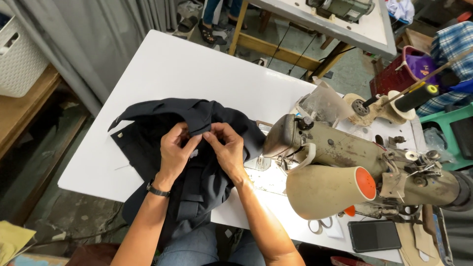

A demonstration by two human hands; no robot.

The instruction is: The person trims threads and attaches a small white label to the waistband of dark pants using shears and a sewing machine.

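Bare forearms — a dark wristwatch point(157, 189) on the left — blue jeans point(192, 249).

Garment point(197, 162) on table point(197, 69), left of sewing machine point(345, 157); phone point(374, 235) before machine.

Navy garment point(197, 162), white table point(197, 74), beige sewing mach. point(354, 162) w/ orange cap point(365, 183), blue plaid cloth point(456, 44)

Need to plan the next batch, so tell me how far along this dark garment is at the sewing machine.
Done: nothing visibly sewn can be confirmed; the dark garment lies bunched on the white table. In hand: the left hand and right hand pinch a fold of it between their fingers, beside the sewing machine. Left: the cloth is not yet under the machine's needle end, and the scissors lie untouched.
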